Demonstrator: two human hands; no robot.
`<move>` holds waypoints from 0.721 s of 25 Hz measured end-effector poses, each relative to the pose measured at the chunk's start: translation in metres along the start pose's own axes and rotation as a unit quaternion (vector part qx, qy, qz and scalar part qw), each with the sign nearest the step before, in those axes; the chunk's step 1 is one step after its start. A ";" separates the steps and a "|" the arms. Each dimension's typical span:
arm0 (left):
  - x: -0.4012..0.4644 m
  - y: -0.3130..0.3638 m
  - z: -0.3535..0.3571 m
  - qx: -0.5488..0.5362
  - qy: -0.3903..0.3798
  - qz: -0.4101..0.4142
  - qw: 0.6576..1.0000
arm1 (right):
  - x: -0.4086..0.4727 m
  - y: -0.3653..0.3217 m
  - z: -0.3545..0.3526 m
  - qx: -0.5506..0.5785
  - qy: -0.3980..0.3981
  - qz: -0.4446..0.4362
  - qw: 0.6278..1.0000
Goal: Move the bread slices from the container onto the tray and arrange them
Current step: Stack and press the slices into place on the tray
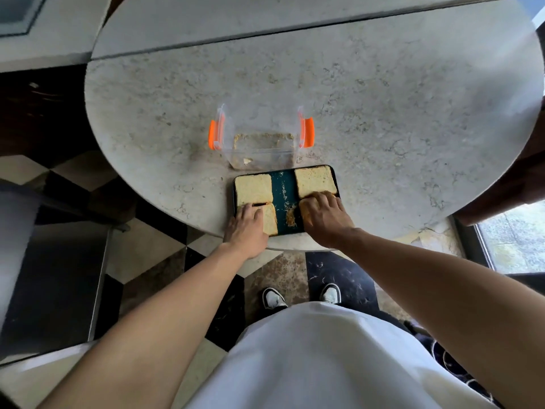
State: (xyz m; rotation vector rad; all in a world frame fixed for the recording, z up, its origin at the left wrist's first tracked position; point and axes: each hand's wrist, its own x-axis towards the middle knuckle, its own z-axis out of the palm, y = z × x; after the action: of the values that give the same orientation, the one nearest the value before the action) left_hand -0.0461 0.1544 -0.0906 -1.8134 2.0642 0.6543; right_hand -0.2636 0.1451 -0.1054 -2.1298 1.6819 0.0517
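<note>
- Both forearms reach forward from the white-shirted torso (pixel 309 364) to the near edge of the table (pixel 383 113).
- Left hand (pixel 246 227) lies flat, fingers extended and close together, pressing on the near-left bread slice (pixel 269 221); it grips nothing.
- Right hand (pixel 323 218) lies palm-down, fingers spread, covering the near-right bread slice (pixel 303 215); only a sliver of that slice shows, and a closed grip cannot be confirmed.
- Far-left bread slice (pixel 254 188) and far-right bread slice (pixel 315 181) lie flat in the far corners of the tray (pixel 283 184).
- Tray sits at the table's near edge; its dark centre strip between the two slice columns is bare except for crumbs (pixel 290 216).
- Clear container (pixel 261 152) with orange latches (pixel 308 132) stands just beyond the tray's far edge, holding only crumbs.
- Table surface left, right and beyond the container is open.
- Checkered floor (pixel 147 261) and two shoes (pixel 274 298) show below the table edge.
</note>
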 end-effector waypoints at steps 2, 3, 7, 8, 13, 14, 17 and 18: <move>-0.004 0.004 0.003 0.001 0.000 -0.015 1.000 | -0.002 0.004 -0.003 -0.003 -0.015 -0.009 1.000; -0.005 0.006 0.003 0.006 0.005 -0.021 1.000 | -0.002 0.007 -0.005 -0.008 -0.024 -0.014 1.000; -0.005 0.011 0.003 0.005 0.006 -0.043 0.999 | 0.001 0.011 -0.013 -0.037 -0.051 -0.029 0.998; -0.005 0.013 0.003 0.007 0.008 -0.045 0.999 | 0.002 0.011 -0.015 -0.048 -0.060 -0.030 0.997; 0.002 0.017 -0.013 0.022 -0.019 -0.039 0.999 | 0.023 0.005 -0.044 -0.094 -0.158 -0.010 0.983; 0.005 0.016 -0.020 0.010 -0.036 -0.039 0.999 | 0.030 0.001 -0.054 -0.094 -0.183 -0.003 0.979; 0.016 0.013 -0.059 -0.039 -0.107 -0.035 0.993 | 0.050 -0.012 -0.090 -0.113 -0.288 0.005 0.951; 0.021 0.012 -0.074 -0.042 -0.124 -0.032 0.991 | 0.059 -0.016 -0.103 -0.109 -0.322 0.015 0.940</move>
State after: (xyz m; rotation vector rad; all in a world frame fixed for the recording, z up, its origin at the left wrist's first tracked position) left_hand -0.0568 0.0985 -0.0376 -1.7347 1.8353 0.9120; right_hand -0.2566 0.0579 -0.0238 -1.9264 1.3483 0.8801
